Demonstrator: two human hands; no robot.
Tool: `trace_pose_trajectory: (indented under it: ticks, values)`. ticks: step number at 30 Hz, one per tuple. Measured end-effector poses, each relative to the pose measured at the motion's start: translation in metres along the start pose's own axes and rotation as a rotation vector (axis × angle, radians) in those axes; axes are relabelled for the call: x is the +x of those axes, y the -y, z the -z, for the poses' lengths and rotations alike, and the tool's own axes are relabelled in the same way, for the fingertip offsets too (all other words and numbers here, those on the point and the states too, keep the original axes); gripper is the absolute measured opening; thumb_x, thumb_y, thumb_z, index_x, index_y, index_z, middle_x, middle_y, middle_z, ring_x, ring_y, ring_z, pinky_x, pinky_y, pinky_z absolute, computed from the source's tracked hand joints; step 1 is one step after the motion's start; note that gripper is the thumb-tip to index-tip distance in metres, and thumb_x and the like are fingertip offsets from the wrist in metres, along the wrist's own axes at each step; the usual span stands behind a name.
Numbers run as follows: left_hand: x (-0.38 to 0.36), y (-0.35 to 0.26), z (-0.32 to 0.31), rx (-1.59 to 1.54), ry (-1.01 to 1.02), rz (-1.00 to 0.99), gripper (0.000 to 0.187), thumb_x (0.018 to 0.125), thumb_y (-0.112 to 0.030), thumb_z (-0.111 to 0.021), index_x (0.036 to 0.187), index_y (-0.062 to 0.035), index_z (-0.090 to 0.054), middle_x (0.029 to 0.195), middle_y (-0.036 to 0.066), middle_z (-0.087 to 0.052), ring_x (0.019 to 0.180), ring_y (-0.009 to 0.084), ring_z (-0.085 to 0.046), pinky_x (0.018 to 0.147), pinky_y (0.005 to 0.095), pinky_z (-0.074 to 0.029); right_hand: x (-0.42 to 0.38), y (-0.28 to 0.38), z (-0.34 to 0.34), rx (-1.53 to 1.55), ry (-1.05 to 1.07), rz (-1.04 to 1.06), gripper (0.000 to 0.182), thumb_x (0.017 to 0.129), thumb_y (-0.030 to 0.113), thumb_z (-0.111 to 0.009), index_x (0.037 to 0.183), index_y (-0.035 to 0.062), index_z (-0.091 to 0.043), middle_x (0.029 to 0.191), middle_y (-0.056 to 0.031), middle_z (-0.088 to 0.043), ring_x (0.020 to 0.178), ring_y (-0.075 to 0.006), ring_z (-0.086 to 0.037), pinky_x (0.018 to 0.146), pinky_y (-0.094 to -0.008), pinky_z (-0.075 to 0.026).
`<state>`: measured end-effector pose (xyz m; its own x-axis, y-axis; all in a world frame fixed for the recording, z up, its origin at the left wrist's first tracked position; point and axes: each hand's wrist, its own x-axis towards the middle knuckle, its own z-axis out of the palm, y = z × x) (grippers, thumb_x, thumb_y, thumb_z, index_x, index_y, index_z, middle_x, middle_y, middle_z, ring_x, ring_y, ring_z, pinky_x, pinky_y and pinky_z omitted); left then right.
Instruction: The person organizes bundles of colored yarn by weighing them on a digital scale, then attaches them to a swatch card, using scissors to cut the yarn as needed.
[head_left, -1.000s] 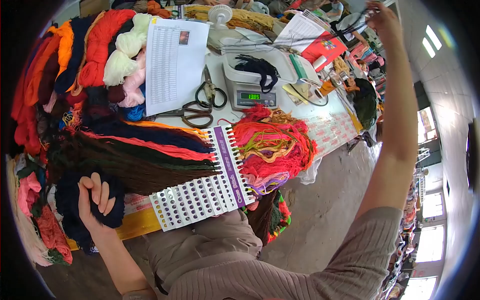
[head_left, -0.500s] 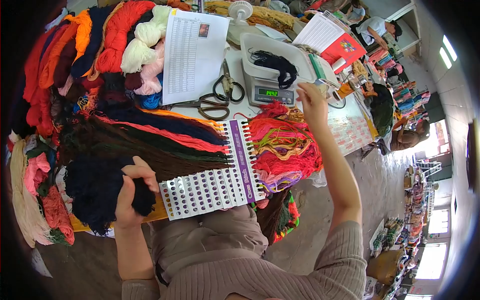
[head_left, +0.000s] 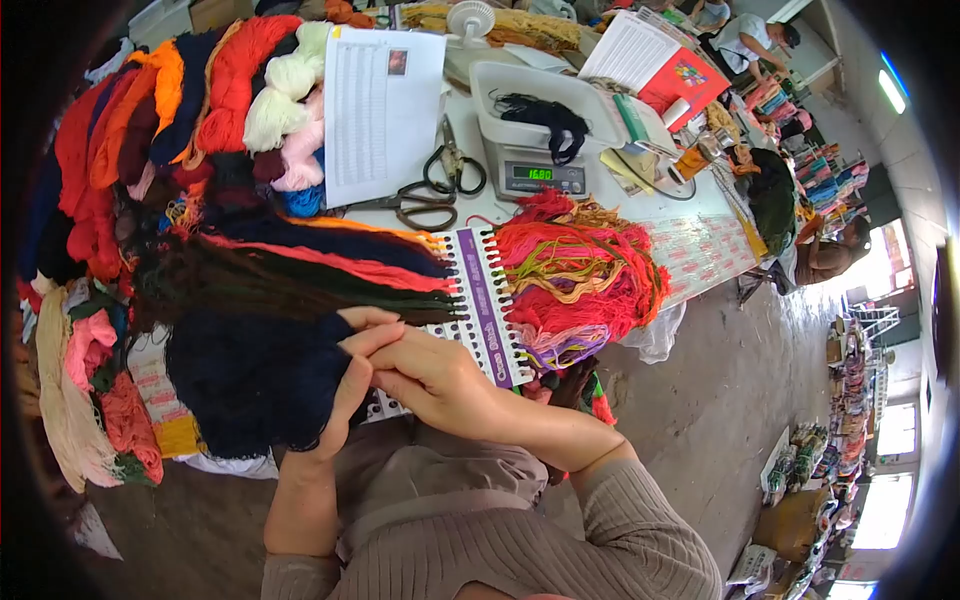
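Note:
A large dark navy yarn bundle (head_left: 255, 380) is held in my left hand (head_left: 345, 400), its fingers wrapped round the right end. My right hand (head_left: 430, 378) meets it there, fingers pinched together at the bundle's edge; what they hold is too small to tell. Beneath both hands lies a white punched card with a purple strip (head_left: 490, 310), with dark, coral and orange strands on its left and pink-red yarn (head_left: 575, 265) on its right. Dark yarn (head_left: 548, 118) lies in a white plastic tray (head_left: 485, 95) on a digital scale (head_left: 543, 178) reading 16.80.
Scissors (head_left: 455, 168) and a printed sheet (head_left: 382, 120) lie beyond the card. Coloured skeins (head_left: 240, 95) are piled at the left. A small fan (head_left: 471, 20) and red booklet (head_left: 685, 85) stand farther back. Other people are at the upper right.
My right hand has moved from beside the scale to my left hand. The navy bundle has shifted slightly right. The scale reading went from 14.42 to 16.80.

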<state>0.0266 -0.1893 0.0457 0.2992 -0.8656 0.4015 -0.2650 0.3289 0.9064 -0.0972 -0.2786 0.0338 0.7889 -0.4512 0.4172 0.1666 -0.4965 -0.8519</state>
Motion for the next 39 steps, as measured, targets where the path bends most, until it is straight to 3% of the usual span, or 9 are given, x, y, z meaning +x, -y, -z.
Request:
trace_pose_trajectory:
  ticks: [8,9,15,21,23,28,32,36,39]
  values:
    - [-0.002,0.005,-0.010,-0.035,0.030,0.034,0.032,0.094,-0.020,-0.041,0.105,0.0037,-0.060,0.107,0.013,-0.055,0.096,0.0226,-0.054,0.084,0.0316,-0.041,-0.009,0.005,0.006,0.027,-0.003,-0.103,0.011,0.081,0.000,-0.059,0.092,0.0003,-0.058,0.084,-0.0101,-0.056,0.074,-0.0220,-0.057,0.062,-0.0296,-0.045]
    - [-0.001,0.005,-0.010,-0.035,0.035,0.042,0.032,0.094,-0.020,-0.041,0.105,0.0037,-0.060,0.107,0.013,-0.055,0.096,0.0226,-0.054,0.084,0.0316,-0.041,-0.009,0.005,0.007,0.019,-0.018,-0.115,0.013,0.079,0.001,-0.061,0.091,0.0002,-0.057,0.085,-0.0126,-0.057,0.076,-0.0288,-0.059,0.064,-0.0319,-0.047]
    - [-0.001,0.004,-0.006,-0.048,0.044,0.026,0.032,0.094,-0.020,-0.041,0.106,0.0033,-0.059,0.107,0.013,-0.055,0.096,0.0208,-0.054,0.083,0.0299,-0.041,-0.007,0.013,0.006,0.039,-0.025,-0.156,0.011,0.078,-0.003,-0.059,0.089,-0.0026,-0.056,0.088,-0.0136,-0.057,0.083,-0.0288,-0.059,0.070,-0.0318,-0.046]
    - [0.002,0.003,-0.010,-0.084,0.010,0.051,0.032,0.094,-0.022,-0.044,0.105,0.0032,-0.060,0.105,0.013,-0.057,0.093,0.0202,-0.055,0.081,0.0292,-0.043,-0.010,0.007,0.005,0.012,-0.078,-0.139,0.009,0.079,0.001,-0.061,0.087,0.0001,-0.057,0.080,-0.0105,-0.056,0.070,-0.0240,-0.057,0.060,-0.0303,-0.045]
    - [0.001,0.003,-0.010,-0.087,-0.004,0.060,0.032,0.094,-0.022,-0.044,0.103,0.0032,-0.061,0.103,0.013,-0.057,0.092,0.0198,-0.055,0.080,0.0291,-0.043,-0.012,0.007,0.006,-0.020,-0.076,-0.135,0.008,0.081,-0.001,-0.061,0.088,-0.0009,-0.058,0.079,-0.0069,-0.055,0.065,-0.0139,-0.053,0.055,-0.0253,-0.042]
    - [-0.002,0.015,-0.011,-0.079,-0.041,0.078,0.029,0.094,-0.020,-0.045,0.101,0.0028,-0.062,0.100,0.013,-0.058,0.089,0.0196,-0.056,0.079,0.0296,-0.043,-0.012,0.003,0.008,0.005,-0.094,-0.070,0.006,0.082,-0.003,-0.058,0.088,-0.0015,-0.059,0.075,-0.0061,-0.054,0.058,-0.0131,-0.054,0.052,-0.0244,-0.042]
    - [-0.005,0.033,-0.002,-0.479,-0.176,0.121,0.039,0.096,-0.029,-0.038,0.103,0.0026,-0.059,0.102,0.013,-0.054,0.087,0.0184,-0.055,0.079,0.0304,-0.046,-0.008,-0.011,0.046,0.127,-0.105,-0.325,0.013,0.088,0.003,-0.049,0.098,-0.0021,-0.057,0.091,-0.0105,-0.062,0.060,-0.0126,-0.061,0.057,-0.0218,-0.048]
    - [0.005,0.020,0.024,-1.315,-0.025,0.084,0.049,0.096,-0.039,-0.033,0.119,0.0010,-0.047,0.130,0.028,-0.037,0.107,0.0317,-0.053,0.065,0.0307,-0.056,0.024,-0.088,0.155,-0.058,-0.623,-0.297,0.016,0.091,0.010,-0.048,0.100,-0.0031,-0.046,0.099,-0.0123,-0.061,0.058,-0.0148,-0.061,0.056,-0.0220,-0.047]
    - [0.007,0.017,0.019,-1.294,0.063,0.032,0.044,0.095,-0.036,-0.037,0.114,0.0017,-0.050,0.122,0.030,-0.041,0.099,0.0315,-0.056,0.064,0.0299,-0.056,0.039,-0.142,0.204,-0.166,-0.698,-0.282,0.026,0.087,0.008,-0.051,0.108,-0.0028,-0.039,0.107,-0.0167,-0.060,0.057,-0.0167,-0.062,0.055,-0.0238,-0.048]
